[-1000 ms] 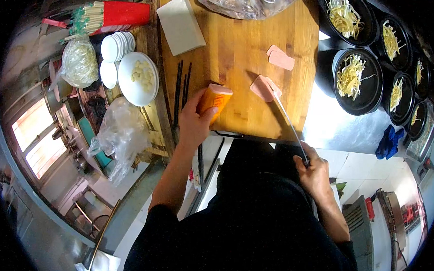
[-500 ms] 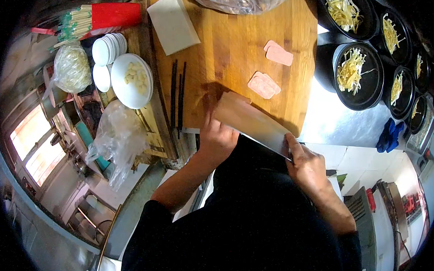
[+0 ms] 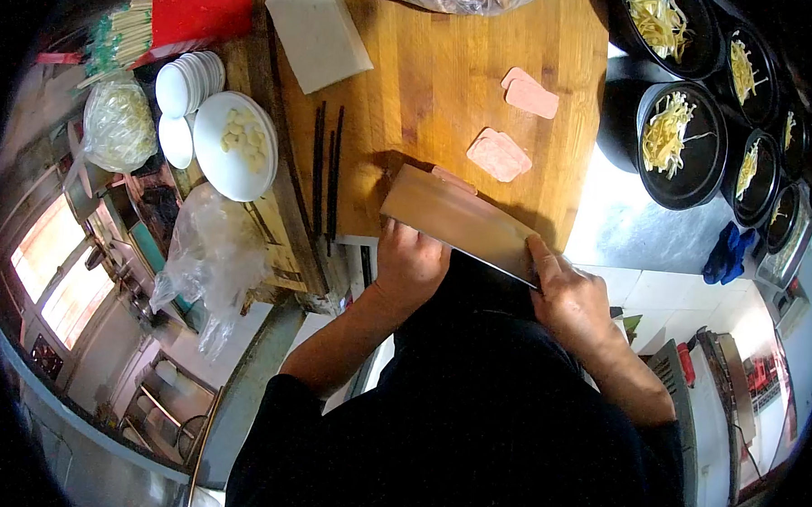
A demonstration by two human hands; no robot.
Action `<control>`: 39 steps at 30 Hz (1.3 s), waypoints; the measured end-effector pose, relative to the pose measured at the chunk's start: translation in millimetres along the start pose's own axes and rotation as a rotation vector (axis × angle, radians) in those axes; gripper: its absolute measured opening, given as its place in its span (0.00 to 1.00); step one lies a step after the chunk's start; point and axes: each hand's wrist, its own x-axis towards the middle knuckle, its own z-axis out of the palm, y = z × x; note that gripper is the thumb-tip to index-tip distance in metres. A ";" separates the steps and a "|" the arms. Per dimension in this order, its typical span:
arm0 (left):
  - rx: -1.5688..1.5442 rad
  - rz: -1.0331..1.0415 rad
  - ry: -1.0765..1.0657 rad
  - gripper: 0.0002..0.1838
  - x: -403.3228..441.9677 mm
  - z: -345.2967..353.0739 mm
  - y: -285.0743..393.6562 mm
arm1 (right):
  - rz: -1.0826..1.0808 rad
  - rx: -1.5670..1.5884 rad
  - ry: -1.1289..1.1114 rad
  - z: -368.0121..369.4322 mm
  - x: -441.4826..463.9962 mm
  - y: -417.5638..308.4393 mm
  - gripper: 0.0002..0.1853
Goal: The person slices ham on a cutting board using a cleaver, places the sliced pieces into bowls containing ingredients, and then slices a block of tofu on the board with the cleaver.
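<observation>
My right hand is closed round the handle end of a cleaver, its broad blade slanting up to the left over the board's near edge. At the blade's left end is my left hand, its fingers curled and partly hidden behind the steel; what they hold is covered. A strip of pink luncheon meat peeks out beyond the blade's far edge. Farther up the wooden cutting board lie two small overlapping stacks of sliced luncheon meat, a nearer one and a farther one.
Black chopsticks and a folded pale cloth lie on the board's left side. Beyond are white bowls, a plastic bag and a red skewer packet. Several black pots with pale strands stand right, near a blue cloth.
The cleaver's left end has shifted slightly left and covers more of my left fingers. Less luncheon meat shows beyond its blade. The whole view has tilted a little.
</observation>
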 end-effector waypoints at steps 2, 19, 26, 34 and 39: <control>-0.019 -0.009 -0.002 0.20 -0.2 1.3 -1.1 | 0.014 0.062 -0.012 0.0 -0.3 -0.5 0.38; -0.035 -0.014 -0.006 0.19 0.1 -2.6 -1.9 | 0.021 0.069 -0.077 -6.3 1.5 -1.7 0.41; -0.032 -0.024 -0.019 0.18 1.0 -2.6 -1.8 | 0.002 0.056 -0.055 -4.2 3.2 -0.2 0.37; -0.045 -0.010 -0.019 0.18 -0.7 -1.1 -2.4 | 0.018 0.048 -0.050 0.6 5.0 0.2 0.31; -0.048 -0.017 -0.035 0.21 -3.0 1.9 -3.9 | 0.039 0.050 -0.065 -1.4 8.5 -1.5 0.27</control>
